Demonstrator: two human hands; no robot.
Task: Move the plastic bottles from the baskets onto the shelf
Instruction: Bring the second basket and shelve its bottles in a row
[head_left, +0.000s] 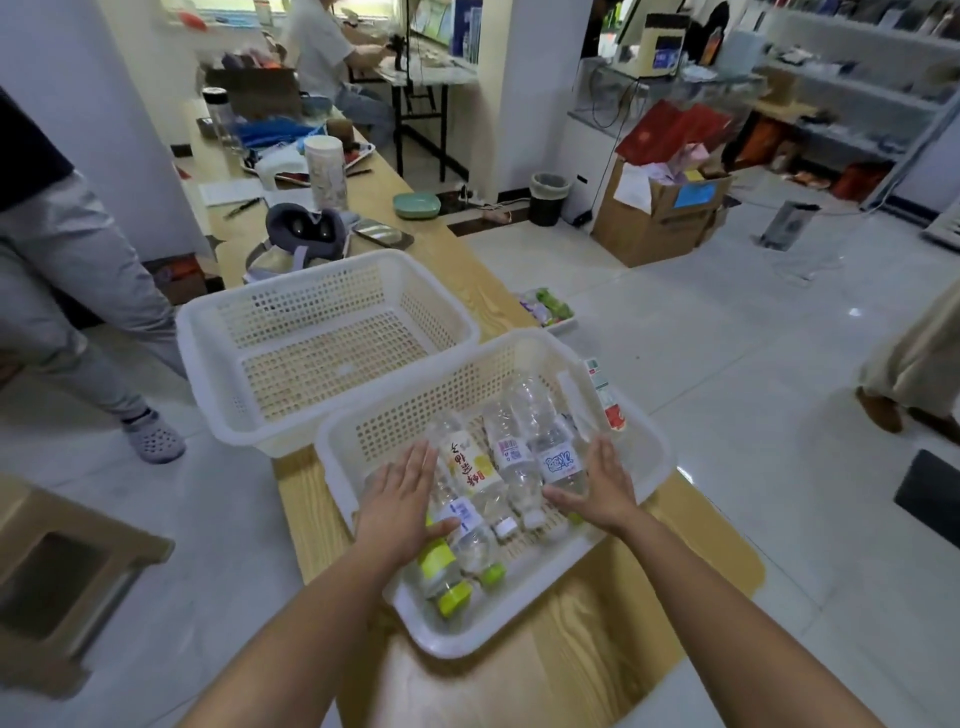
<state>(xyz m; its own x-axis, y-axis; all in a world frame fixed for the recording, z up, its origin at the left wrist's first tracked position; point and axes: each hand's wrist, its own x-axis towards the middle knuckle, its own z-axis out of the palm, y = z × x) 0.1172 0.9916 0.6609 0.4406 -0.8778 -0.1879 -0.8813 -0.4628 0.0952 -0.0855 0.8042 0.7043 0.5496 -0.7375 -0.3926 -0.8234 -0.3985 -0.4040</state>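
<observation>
Both hands are reaching into the near basket (519, 618) on the tabletop (597, 654), the left hand (400, 499) and right hand (597, 488) lying straight-fingered and gripping nothing; in my judgement each should be closing round one bottle's body rather than scooping the group. The plastic bottles (498, 467) are lying on their sides between the hands, the left palm covering the leftmost. The second basket (208, 338) is sitting just behind; the shelf (852, 88) is standing well apart at far right.

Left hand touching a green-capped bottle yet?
Touching. Head view: the left hand lies flat in the basket, its thumb across a green-capped bottle.
</observation>
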